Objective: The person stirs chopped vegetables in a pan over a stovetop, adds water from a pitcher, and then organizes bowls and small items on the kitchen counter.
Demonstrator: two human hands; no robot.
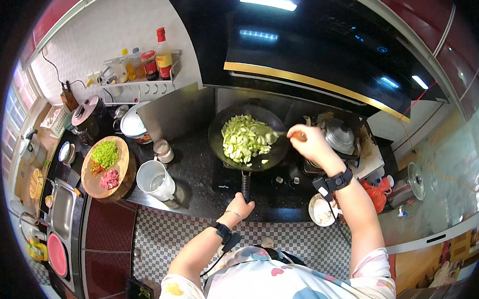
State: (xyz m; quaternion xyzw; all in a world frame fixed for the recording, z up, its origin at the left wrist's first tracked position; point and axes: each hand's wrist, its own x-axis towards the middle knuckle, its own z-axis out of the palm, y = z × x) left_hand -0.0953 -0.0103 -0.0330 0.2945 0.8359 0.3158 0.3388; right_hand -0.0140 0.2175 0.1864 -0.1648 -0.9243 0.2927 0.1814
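Note:
A dark wok (278, 158) stands on the gas hob, filled at its middle with chopped pale green vegetable pieces (241, 139). My left hand (241, 208) grips the wok's black handle (246, 187). In my right hand (311, 144) is the wooden handle end of a spatula or ladle (277, 133), whose blurred head lies among the pieces at the wok's right side. To the left, a round wooden chopping board (121, 154) carries finely chopped green vegetable (105, 154), chopped red pepper (97, 167) and raw minced meat (109, 179).
A plastic jug (156, 181) and a glass jar (163, 151) stand left of the hob. A lidded pot (339, 135) is at the right, with a white bowl (322, 211) near the counter's front edge. The range hood (300, 78) hangs above; a sink (63, 209) lies far left.

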